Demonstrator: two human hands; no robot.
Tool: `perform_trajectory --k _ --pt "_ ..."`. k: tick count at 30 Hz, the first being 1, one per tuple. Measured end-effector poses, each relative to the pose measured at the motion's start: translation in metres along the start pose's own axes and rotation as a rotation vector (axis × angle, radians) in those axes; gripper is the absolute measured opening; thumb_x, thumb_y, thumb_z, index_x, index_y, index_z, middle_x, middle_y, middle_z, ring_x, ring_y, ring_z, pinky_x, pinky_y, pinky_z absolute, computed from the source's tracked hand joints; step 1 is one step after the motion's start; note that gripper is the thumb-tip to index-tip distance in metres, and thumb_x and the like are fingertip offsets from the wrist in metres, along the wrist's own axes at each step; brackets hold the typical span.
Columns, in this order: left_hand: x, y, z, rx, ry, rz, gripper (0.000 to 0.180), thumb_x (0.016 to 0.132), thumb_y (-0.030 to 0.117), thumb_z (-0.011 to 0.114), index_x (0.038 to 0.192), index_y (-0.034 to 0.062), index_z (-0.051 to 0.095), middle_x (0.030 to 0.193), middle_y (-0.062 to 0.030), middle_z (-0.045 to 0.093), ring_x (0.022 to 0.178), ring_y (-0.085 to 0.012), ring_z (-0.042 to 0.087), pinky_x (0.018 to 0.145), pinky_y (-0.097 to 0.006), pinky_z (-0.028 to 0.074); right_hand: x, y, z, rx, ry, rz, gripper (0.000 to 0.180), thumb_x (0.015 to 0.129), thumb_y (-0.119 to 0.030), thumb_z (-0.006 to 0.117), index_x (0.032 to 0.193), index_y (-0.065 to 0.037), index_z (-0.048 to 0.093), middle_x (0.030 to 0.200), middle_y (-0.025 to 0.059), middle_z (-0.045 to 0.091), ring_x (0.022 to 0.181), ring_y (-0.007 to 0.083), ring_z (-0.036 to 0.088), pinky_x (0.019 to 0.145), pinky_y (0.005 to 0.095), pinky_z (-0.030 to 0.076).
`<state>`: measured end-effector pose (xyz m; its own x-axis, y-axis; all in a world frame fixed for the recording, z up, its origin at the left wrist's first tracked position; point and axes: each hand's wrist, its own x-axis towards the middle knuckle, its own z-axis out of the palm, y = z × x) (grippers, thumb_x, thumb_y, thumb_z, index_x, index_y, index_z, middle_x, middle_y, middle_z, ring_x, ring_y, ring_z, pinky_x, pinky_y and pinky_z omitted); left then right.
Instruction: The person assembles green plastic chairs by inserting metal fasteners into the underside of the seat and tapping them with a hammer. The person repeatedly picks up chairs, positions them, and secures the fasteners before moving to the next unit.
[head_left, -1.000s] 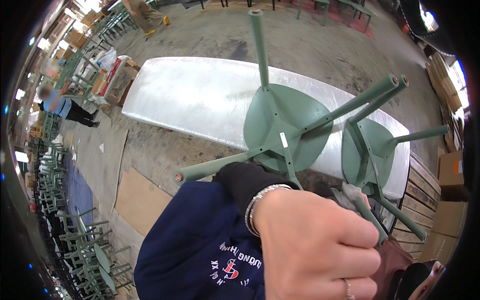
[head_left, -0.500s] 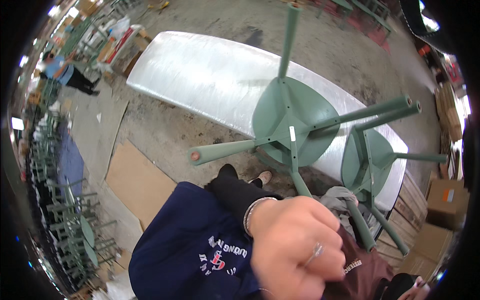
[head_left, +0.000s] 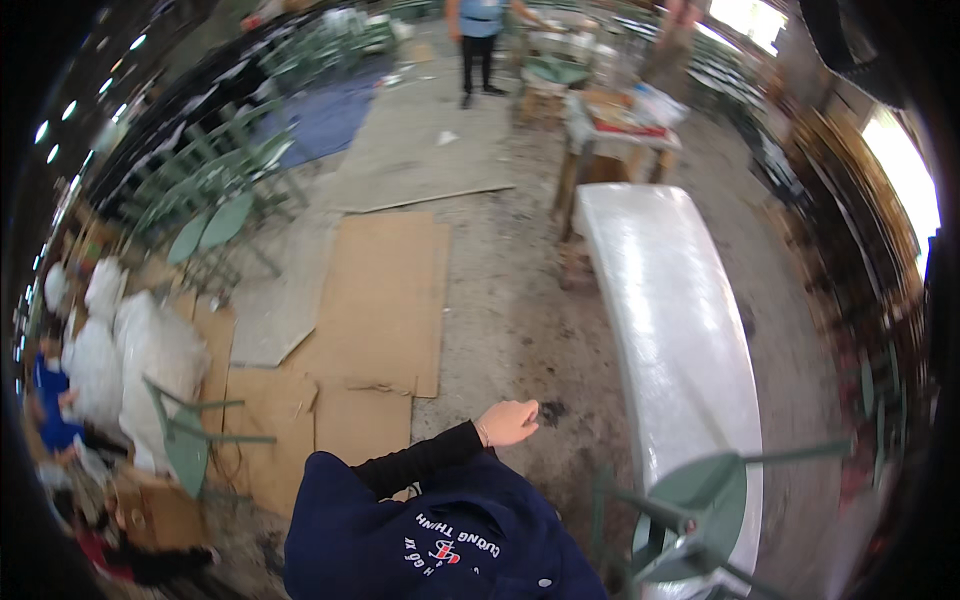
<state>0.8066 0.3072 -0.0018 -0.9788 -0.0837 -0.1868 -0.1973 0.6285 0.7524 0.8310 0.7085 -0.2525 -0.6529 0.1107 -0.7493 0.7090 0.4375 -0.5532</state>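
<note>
My left hand [head_left: 508,423] is held in front of my body at the end of a black sleeve [head_left: 425,462], over the stained concrete floor. Its fingers look loosely curled together, and nothing shows in them. No object touches this hand. To its right, the upturned green stool-like seat with legs [head_left: 690,515] rests on the near end of a long table wrapped in shiny film [head_left: 672,300]. My right hand is out of view.
Flat cardboard sheets [head_left: 385,300] lie on the floor at left. A green chair [head_left: 188,445] stands near white bundles [head_left: 150,365]. Farther off are rows of green chairs [head_left: 215,170], a small worktable [head_left: 625,135] and a person in blue [head_left: 481,40]. Boards lean at right.
My view has swung left, so the wrapped table and green seat now lie at my right. The left hand, a close fist before, is farther from the camera and lower.
</note>
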Motion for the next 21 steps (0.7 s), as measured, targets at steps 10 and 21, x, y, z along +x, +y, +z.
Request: perform_trajectory --k 10,21 --pt "0.035 -0.162 -0.066 -0.668 0.062 -0.297 0.035 0.085 0.037 0.063 0.086 0.0030 0.055 0.072 -0.0109 0.061 0.066 -0.0214 0.057 0.062 -0.035 0.045 0.117 -0.107 0.134 -0.667 -0.148 0.017 0.058 0.083 -0.046 0.055 0.104 0.008 0.061 0.102 0.0283 0.062 0.102 0.0410 0.058 0.083 0.0446 0.045" --pt "0.056 -0.365 0.023 -0.875 0.568 -0.875 0.023 0.081 0.022 0.058 0.069 0.0014 0.057 0.055 -0.0104 0.055 0.047 -0.0193 0.053 0.043 -0.034 0.040 0.163 -0.329 0.218 -0.664 -0.037 -0.421 0.044 0.080 -0.041 0.062 0.103 -0.003 0.062 0.098 0.0218 0.065 0.096 0.0396 0.060 0.082 0.0464 0.047"
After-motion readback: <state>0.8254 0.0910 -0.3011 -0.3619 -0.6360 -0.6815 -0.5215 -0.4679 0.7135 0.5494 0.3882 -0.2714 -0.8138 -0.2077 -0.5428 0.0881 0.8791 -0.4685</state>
